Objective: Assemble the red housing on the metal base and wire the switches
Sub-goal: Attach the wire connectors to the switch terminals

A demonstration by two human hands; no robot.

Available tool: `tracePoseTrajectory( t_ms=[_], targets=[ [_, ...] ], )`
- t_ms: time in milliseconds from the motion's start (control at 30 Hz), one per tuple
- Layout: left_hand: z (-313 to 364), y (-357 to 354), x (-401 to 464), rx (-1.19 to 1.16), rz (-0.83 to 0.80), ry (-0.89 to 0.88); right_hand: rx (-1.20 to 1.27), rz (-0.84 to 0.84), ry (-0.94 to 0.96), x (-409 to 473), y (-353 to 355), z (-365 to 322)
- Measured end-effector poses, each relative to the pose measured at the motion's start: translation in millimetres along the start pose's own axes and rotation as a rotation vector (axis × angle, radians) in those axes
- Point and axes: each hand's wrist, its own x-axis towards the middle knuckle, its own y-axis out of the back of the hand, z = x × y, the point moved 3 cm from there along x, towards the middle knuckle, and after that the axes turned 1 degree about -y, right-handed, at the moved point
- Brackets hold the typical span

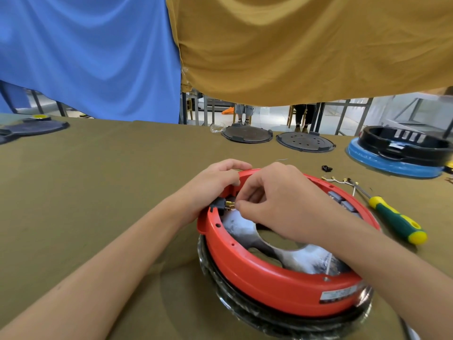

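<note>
A red ring-shaped housing (264, 278) sits tilted on a shiny metal base (220, 288) in front of me. A black switch (219, 204) with brass terminals is set in the housing's left wall. My left hand (215, 182) grips the housing's far left rim, fingers curled over the edge. My right hand (277, 200) reaches inside the ring and pinches something small at the switch's brass terminals; its fingers hide what it holds. Grey switch blocks (342, 201) sit in the right wall. Loose white wires with brass ends (338, 180) lie beyond the housing.
A green and yellow screwdriver (397, 220) lies to the right on the olive cloth table (98, 180). Two dark round plates (247, 134) (305, 141) and a black ring on a blue disc (402, 153) stand at the back. Another dark plate (31, 127) sits far left.
</note>
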Motion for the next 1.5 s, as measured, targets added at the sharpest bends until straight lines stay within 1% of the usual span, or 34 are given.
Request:
tracePoseTrajectory(
  t_ms=[200, 400, 700, 867, 1033, 1100, 1233, 1333, 1433, 1500],
  targets=[
    [-1, 0, 1, 0.011, 0.006, 0.002, 0.035, -0.029, -0.016, -3, 0, 0],
    [0, 0, 0, 0.012, 0.006, 0.001, 0.023, -0.002, -0.015, -2, 0, 0],
    [1, 0, 0, 0.034, 0.013, 0.003, 0.039, -0.034, -0.01, -2, -3, 1],
    [3, -1, -1, 0.041, 0.017, 0.001, -0.022, -0.053, 0.025, -1, -4, -1],
    [5, -4, -3, -0.007, 0.033, -0.007, -0.137, -0.033, 0.145, 1, -4, -13],
    [6, -4, -3, -0.013, 0.041, -0.009, -0.146, -0.036, 0.168, 1, -4, -13],
    [6, -3, -3, -0.021, 0.032, 0.001, -0.07, -0.061, 0.124, 3, -3, -7],
    [7, -4, -5, -0.007, 0.011, 0.008, -0.037, -0.046, 0.093, 2, 3, -1],
    [8, -5, -8, -0.044, 0.006, 0.021, -0.066, -0.048, 0.102, 1, 4, 0],
    [7, -5, -7, -0.043, 0.015, 0.012, -0.128, -0.065, 0.135, 1, 0, -3]
  ],
)
